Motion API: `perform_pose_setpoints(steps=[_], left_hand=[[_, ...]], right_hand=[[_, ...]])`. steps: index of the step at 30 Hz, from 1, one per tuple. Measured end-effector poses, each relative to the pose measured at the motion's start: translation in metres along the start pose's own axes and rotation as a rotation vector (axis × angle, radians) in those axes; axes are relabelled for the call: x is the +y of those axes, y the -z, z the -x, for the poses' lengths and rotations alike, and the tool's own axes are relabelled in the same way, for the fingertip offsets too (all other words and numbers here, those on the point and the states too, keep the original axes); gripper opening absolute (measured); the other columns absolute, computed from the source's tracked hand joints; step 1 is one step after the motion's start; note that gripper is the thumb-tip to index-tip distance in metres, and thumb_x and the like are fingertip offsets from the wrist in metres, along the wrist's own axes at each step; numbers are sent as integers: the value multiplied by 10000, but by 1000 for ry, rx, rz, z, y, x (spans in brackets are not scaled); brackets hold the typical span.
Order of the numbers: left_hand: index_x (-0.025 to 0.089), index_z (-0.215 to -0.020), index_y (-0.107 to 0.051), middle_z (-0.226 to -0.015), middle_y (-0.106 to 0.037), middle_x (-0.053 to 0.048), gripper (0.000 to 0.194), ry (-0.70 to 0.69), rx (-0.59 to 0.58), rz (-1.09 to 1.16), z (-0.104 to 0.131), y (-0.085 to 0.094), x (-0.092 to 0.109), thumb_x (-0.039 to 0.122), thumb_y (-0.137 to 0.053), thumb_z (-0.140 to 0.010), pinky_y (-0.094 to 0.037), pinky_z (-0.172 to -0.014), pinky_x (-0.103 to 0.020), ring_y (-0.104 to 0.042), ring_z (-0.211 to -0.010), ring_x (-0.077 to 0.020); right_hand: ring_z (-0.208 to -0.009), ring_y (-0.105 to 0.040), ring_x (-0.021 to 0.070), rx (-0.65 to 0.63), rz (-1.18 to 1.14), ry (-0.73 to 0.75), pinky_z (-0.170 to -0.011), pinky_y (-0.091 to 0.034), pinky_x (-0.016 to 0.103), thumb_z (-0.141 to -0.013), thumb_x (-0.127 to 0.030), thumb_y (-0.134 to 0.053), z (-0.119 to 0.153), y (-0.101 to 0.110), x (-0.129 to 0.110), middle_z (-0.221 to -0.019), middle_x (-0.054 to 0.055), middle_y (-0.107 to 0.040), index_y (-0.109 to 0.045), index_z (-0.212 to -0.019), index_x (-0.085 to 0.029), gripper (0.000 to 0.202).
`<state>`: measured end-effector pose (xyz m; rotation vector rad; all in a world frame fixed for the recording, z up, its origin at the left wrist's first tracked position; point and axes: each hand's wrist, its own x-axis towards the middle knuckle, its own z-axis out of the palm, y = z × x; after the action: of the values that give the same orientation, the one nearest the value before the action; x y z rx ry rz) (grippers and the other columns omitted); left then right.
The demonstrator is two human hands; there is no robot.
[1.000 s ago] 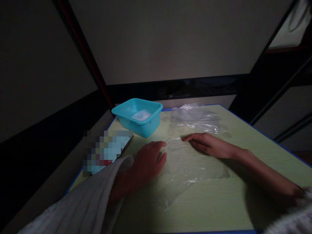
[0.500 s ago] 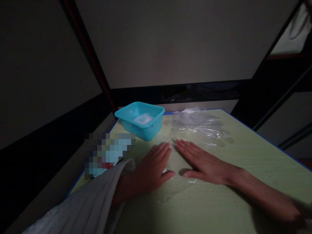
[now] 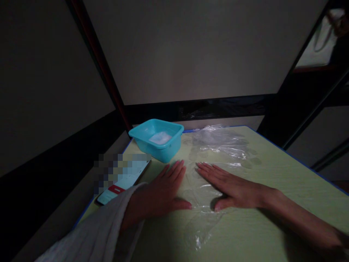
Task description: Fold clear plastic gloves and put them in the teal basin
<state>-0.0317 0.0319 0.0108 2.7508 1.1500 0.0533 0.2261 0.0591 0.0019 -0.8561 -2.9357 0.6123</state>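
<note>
Both left hand (image 3: 165, 191) and right hand (image 3: 236, 187) lie palm-down, thumbs spread, pinching nothing, seemingly to keep the clear film (image 3: 203, 193) between them flat on the table (image 3: 289, 174), in front of the plastic pile (image 3: 222, 142) near its far edge.

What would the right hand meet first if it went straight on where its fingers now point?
Most likely the left hand, at its fingertips; past those, the turquoise basin. Depth is hard to judge, so it might just miss them.
</note>
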Motion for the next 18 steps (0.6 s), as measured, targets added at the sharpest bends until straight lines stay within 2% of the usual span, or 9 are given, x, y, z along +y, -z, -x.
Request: perform_pose_setpoints(steps=[2,3,4,5,7,10,14,18], left_hand=[[43,-1288,-337,-1376,-353,-255,720,-104,120,64,-2,5,8,579,-457,-823,-314,-1003,-437,-332,-1279,-314],[74,-1191,-432,-1240,-501,-201,617,-190,141,118,-2,8,13,563,-482,-818,-387,-932,-372,-475,-1140,-268],[118,-1063,-505,-1073,-590,-128,496,-268,127,160,-3,10,19,546,-498,-813,-431,-845,-321,-553,-973,-219],[150,-941,-536,-930,-612,-72,413,-340,112,169,-3,11,24,539,-510,-803,-444,-771,-292,-568,-844,-186],[174,-756,-520,-754,-572,-16,362,-472,71,127,-3,10,32,535,-546,-760,-436,-665,-269,-537,-695,-154],[180,-674,-477,-710,-533,5,312,-567,4,15,-1,6,38,453,-628,-668,-424,-628,-270,-502,-643,-142],[187,-672,-458,-714,-529,9,115,-532,-26,-19,0,2,38,187,-571,-652,-427,-677,-260,-499,-659,-137],[196,-647,-422,-674,-532,17,148,-470,-18,165,2,5,38,73,-492,-605,-429,-717,-242,-505,-665,-133]], right_hand=[[-1367,14,285,5,1,-6,-1105,-65,497,-791,-642,-443,0,1,-2,-1494,185,-13,-80,-1440,-83,931],[-1369,9,283,12,1,-7,-1105,-74,496,-803,-639,-424,0,3,-3,-1494,188,-22,-97,-1438,-71,913],[-1371,-3,277,24,2,-2,-1106,-84,495,-819,-630,-403,0,4,-4,-1494,186,-40,-112,-1436,-68,885],[-1374,-20,270,45,6,11,-1107,-96,494,-836,-616,-386,0,6,-6,-1496,179,-64,-124,-1436,-75,849],[-1376,-66,255,102,22,50,-1107,-125,493,-866,-575,-372,0,9,-8,-1498,156,-124,-150,-1437,-108,770],[-1367,-157,253,171,63,94,-1099,-193,484,-880,-532,-394,-1,13,-9,-1485,145,-205,-220,-1424,-134,696],[-1335,-264,254,175,116,82,-1072,-282,453,-881,-518,-407,-1,14,-10,-1446,163,-308,-323,-1382,-103,656],[-1305,-328,252,161,131,69,-1056,-318,438,-898,-496,-387,0,16,-12,-1410,168,-376,-373,-1351,-91,608]])
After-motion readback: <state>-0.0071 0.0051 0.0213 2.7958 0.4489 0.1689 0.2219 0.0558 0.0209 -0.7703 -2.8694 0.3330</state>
